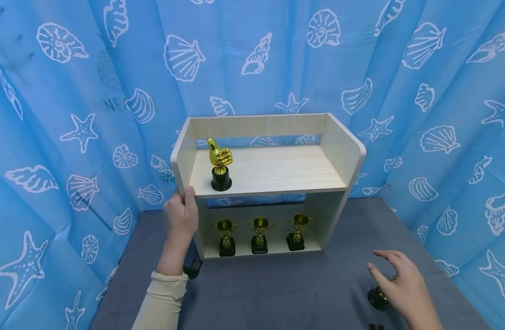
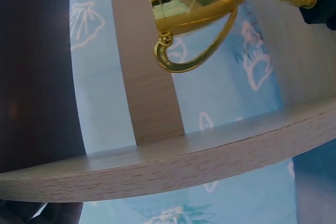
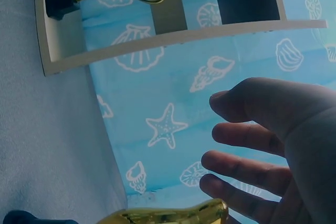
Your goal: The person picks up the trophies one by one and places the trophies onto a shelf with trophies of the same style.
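A two-tier pale wood shelf (image 1: 256, 185) stands on the grey table, with my left hand (image 1: 181, 215) gripping its left side panel near the middle board. The thumb lies along the front edge. On the upper board, at the left, is a gold thumbs-up trophy (image 1: 220, 167) with a black base. Below it, a row of three gold cup trophies (image 1: 259, 236) stands on black bases. My right hand (image 1: 405, 286), thumb and fingers spread apart, hovers beside another gold trophy (image 3: 173, 214) with a round black base (image 1: 377, 299), which the hand partly hides in the head view.
A blue curtain (image 1: 285, 64) with white shell prints hangs behind and on both sides of the table (image 1: 277, 293). Small black pieces show beside the left wrist and at the bottom edge of the head view.
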The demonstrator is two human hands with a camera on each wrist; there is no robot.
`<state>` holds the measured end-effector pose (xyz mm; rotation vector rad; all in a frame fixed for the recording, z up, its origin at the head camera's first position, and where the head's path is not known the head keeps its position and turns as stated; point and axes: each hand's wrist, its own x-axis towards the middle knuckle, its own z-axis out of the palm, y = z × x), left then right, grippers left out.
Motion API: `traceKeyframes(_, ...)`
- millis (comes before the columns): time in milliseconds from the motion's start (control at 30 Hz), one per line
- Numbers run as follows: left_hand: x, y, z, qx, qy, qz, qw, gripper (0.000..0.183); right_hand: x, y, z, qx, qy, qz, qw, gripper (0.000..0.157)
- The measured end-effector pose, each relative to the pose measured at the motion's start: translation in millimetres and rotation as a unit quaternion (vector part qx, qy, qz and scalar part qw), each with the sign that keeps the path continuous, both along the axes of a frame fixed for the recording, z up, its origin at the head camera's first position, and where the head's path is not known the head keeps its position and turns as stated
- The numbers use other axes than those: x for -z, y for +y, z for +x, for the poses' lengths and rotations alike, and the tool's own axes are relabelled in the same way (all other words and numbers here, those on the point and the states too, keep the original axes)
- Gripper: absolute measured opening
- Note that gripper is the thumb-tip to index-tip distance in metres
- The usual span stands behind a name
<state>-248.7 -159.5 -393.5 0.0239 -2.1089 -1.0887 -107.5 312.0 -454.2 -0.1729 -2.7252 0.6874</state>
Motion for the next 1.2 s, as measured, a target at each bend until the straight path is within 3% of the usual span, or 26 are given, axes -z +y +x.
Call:
traceKeyframes(767, 0.7, -1.1, 0.8, 0.004, 0.004, 0.0, 1.0, 0.046, 4.6, 14.1, 9.1, 0.034, -0.029, 0.003, 0.999, 0.048)
traceKeyframes(1200, 0.2, -0.9, 1.2, 0.001, 0.004, -0.002, 1.0, 0.047, 6.0, 20.8, 11.7, 0.029, -0.05, -0.001, 0.998, 0.055)
